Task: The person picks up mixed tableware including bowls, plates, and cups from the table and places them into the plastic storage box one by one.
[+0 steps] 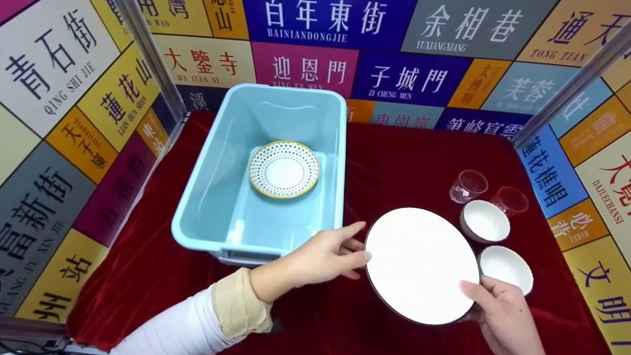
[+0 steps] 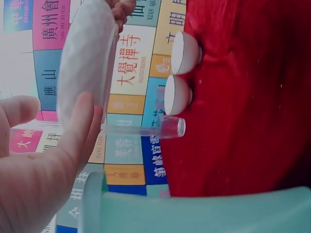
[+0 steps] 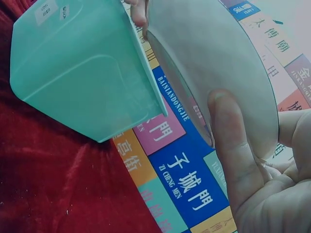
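Observation:
A round white plate (image 1: 419, 266) with a dark rim is held up to the right of the blue tub, its white face toward the head camera. My right hand (image 1: 508, 308) grips its lower right edge, thumb on the face and the other fingers behind. At the plate's left edge, my left hand (image 1: 320, 259) has thumb and fingers spread apart, fingertips right at the rim. In the left wrist view, its fingers (image 2: 83, 114) overlap the pale plate (image 2: 87, 58). Inside the tub lies a dotted plate (image 1: 284, 170) with a yellow rim.
The light-blue tub (image 1: 340, 162) stands at the back left on a red cloth (image 1: 394, 162). Two white bowls (image 1: 487, 222) and two clear glasses (image 1: 468, 185) stand at the right. Sign-covered panels (image 1: 305, 69) enclose the back and sides.

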Demonstrator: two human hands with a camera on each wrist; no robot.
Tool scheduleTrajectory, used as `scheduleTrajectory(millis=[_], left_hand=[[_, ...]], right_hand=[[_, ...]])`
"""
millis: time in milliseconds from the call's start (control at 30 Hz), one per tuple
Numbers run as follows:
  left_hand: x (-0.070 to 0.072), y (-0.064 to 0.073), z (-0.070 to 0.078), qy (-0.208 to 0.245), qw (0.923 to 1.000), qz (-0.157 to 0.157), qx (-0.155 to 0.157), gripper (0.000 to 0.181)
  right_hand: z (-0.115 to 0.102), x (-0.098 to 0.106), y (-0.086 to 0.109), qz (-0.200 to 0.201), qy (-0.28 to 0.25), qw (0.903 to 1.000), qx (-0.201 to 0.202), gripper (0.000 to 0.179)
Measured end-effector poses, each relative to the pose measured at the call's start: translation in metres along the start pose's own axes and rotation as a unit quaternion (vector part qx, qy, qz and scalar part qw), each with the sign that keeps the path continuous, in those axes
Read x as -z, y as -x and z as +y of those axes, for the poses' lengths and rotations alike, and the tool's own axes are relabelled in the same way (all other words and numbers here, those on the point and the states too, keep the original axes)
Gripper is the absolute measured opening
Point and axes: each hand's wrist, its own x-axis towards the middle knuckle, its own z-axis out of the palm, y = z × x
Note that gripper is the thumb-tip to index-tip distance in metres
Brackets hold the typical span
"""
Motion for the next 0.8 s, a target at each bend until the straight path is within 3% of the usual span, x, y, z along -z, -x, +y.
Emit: scheduleTrajectory(millis=[100,233,467,800], left_hand=[[-0.004,-0.002,-0.001,0.072,0.9973,-0.007,0.010,0.070],[-0.008,-0.004,-0.001,0.122,0.9923,-0.018,0.003,0.053],[-0.010,-0.004,0.000,0.152,0.9883,-0.007,0.001,0.032],[-0.012,-0.004,0.001,0.141,0.9899,0.019,0.009,0.034]], right_hand=[[-0.002,-0.001,0.003,0.000,-0.001,1.0000,0.010,0.020],[-0.006,-0.003,0.007,-0.005,0.005,0.9999,0.014,0.020],[-0.010,-0.006,0.010,0.010,0.031,0.9992,-0.021,0.013],[-0.011,-0.009,0.014,0.016,0.036,0.9992,-0.004,0.014]])
